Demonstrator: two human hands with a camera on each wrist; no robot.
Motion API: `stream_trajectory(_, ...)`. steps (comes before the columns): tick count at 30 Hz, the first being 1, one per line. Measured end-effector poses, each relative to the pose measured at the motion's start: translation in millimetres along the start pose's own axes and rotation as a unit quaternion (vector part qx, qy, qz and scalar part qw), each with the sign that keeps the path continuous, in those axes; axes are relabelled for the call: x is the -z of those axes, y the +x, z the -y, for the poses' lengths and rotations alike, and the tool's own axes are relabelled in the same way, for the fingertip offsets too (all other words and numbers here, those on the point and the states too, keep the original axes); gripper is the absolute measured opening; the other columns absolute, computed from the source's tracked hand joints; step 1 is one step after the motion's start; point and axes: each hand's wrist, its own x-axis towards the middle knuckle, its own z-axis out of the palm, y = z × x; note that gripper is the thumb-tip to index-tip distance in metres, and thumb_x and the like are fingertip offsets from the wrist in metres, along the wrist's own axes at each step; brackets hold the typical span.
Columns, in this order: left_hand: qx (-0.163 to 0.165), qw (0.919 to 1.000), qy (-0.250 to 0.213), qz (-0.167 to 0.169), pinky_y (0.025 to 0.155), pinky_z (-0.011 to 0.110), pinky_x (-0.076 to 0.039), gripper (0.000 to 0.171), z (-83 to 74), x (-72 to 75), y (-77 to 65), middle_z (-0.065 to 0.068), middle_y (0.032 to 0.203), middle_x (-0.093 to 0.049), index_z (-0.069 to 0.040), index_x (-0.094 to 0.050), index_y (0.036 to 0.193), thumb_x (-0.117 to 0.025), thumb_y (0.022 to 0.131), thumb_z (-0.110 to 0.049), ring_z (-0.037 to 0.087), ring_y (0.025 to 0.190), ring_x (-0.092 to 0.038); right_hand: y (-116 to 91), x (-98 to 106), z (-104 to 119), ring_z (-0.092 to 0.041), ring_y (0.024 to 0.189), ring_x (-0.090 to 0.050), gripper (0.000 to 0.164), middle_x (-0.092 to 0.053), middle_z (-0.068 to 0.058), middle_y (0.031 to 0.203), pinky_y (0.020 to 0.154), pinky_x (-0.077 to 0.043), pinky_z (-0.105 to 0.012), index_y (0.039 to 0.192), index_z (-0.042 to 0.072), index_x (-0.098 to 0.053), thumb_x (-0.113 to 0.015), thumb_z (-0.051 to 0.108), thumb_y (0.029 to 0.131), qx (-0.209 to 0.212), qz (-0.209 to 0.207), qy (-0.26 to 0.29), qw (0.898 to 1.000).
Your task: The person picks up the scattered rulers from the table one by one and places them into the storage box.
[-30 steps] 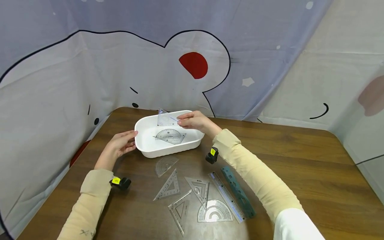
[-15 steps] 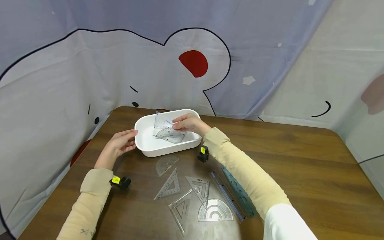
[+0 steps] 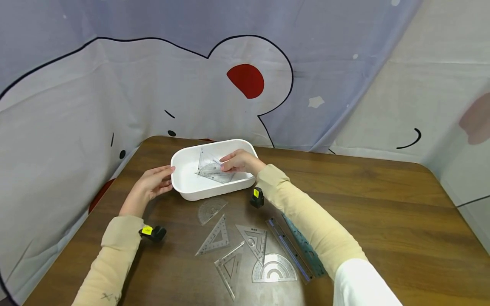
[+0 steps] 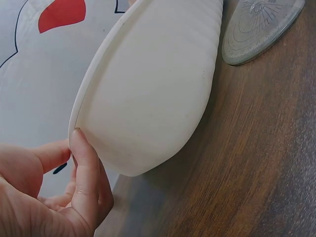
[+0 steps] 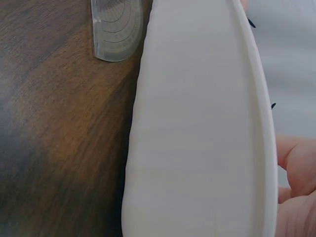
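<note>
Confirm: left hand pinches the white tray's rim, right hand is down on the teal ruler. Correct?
Not quite. The head view shows the right hand in the white tray, at a clear triangle. The left hand does pinch the tray's rim.

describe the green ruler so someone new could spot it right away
On the brown table, go to the near side of the white tray, by the cream right sleeve. The green ruler lies there, partly hidden by that sleeve, just right of a clear ruler. Its green colour sets it apart from that see-through neighbour.
</note>
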Motion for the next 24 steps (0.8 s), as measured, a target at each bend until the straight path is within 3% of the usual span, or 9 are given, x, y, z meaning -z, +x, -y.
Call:
stream_trajectory(2,-0.001,1.0000,-0.004,0.003,0.060,0.014,-0.056,0.070,-0.1,0.0,0.1,-0.008,0.082,-0.056,-0.006,-0.021,0.153,-0.056,0.097,-0.029,0.002,0.065,-0.057,3.7,-1.1,-3.3,-0.014,0.086,-0.063,0.043,-0.067,-0.016,0.111,0.100,-0.051,-0.033,0.128,-0.003,-0.058,-0.066,-0.006,0.085,0.000,-0.001,-0.018,1.000)
stream_trajectory(5,-0.004,1.0000,-0.005,0.004,0.061,0.013,-0.056,0.071,0.9,0.5,1.4,-0.008,0.082,-0.057,-0.006,-0.023,0.152,-0.058,0.096,-0.031,0.001,0.065,-0.057,52.6,7.2,-26.2,-0.016,0.087,-0.066,0.041,-0.068,-0.015,0.108,0.088,-0.057,-0.029,0.119,0.001,-0.066,-0.074,-0.004,0.079,0.008,0.013,-0.017,1.000)
stream_trajectory(9,-0.017,0.9996,-0.017,0.016,0.062,0.015,-0.057,0.070,4.0,4.5,3.4,-0.007,0.083,-0.059,-0.006,-0.033,0.148,-0.065,0.092,-0.033,0.002,0.066,-0.059,130.8,23.8,-62.3,-0.016,0.076,-0.068,0.039,-0.071,-0.009,0.088,0.070,-0.060,-0.026,0.104,0.004,-0.072,-0.083,-0.002,0.068,0.016,0.045,-0.001,0.999)
stream_trajectory(10,-0.020,0.9995,-0.018,0.019,0.063,0.015,-0.057,0.071,4.5,5.3,3.4,-0.006,0.084,-0.059,-0.006,-0.034,0.147,-0.066,0.091,-0.034,0.003,0.067,-0.059,132.8,23.6,-63.3,-0.015,0.076,-0.068,0.039,-0.071,-0.009,0.088,0.070,-0.060,-0.026,0.104,0.004,-0.072,-0.083,-0.002,0.067,0.011,0.041,-0.004,0.999)
stream_trajectory(12,-0.026,0.9993,-0.016,0.024,0.064,0.016,-0.057,0.072,5.3,6.4,3.6,-0.005,0.087,-0.058,-0.005,-0.034,0.147,-0.066,0.091,-0.035,0.003,0.067,-0.060,114.2,19.0,-55.5,-0.015,0.076,-0.067,0.038,-0.071,-0.011,0.090,0.071,-0.060,-0.026,0.104,0.002,-0.071,-0.082,-0.003,0.068,0.007,0.031,-0.014,0.999)
stream_trajectory(18,-0.015,0.9998,0.001,0.009,0.062,0.013,-0.056,0.072,3.7,2.4,3.3,-0.005,0.092,-0.054,-0.005,-0.022,0.152,-0.057,0.096,-0.031,0.001,0.066,-0.057,5.8,-8.6,-6.7,-0.011,0.077,-0.059,0.040,-0.065,-0.015,0.119,0.095,-0.054,-0.030,0.124,-0.004,-0.061,-0.067,-0.006,0.085,-0.016,-0.021,-0.076,0.997)
stream_trajectory(21,-0.007,1.0000,-0.002,0.006,0.061,0.013,-0.056,0.070,2.4,1.3,2.6,-0.005,0.091,-0.054,-0.007,-0.021,0.153,-0.055,0.097,-0.030,0.001,0.066,-0.056,-13.9,-11.0,2.2,-0.010,0.073,-0.053,0.040,-0.066,-0.010,0.104,0.098,-0.051,-0.030,0.127,-0.004,-0.059,-0.064,-0.004,0.087,-0.016,-0.015,-0.095,0.995)
stream_trajectory(24,-0.005,1.0000,-0.005,0.005,0.061,0.013,-0.056,0.068,2.3,1.2,2.6,-0.005,0.091,-0.054,-0.007,-0.021,0.153,-0.055,0.098,-0.029,0.002,0.065,-0.056,-15.9,-10.1,2.0,-0.009,0.069,-0.047,0.039,-0.057,-0.001,0.076,0.087,-0.051,-0.027,0.126,-0.001,-0.061,-0.065,0.000,0.087,-0.005,-0.019,-0.133,0.991)
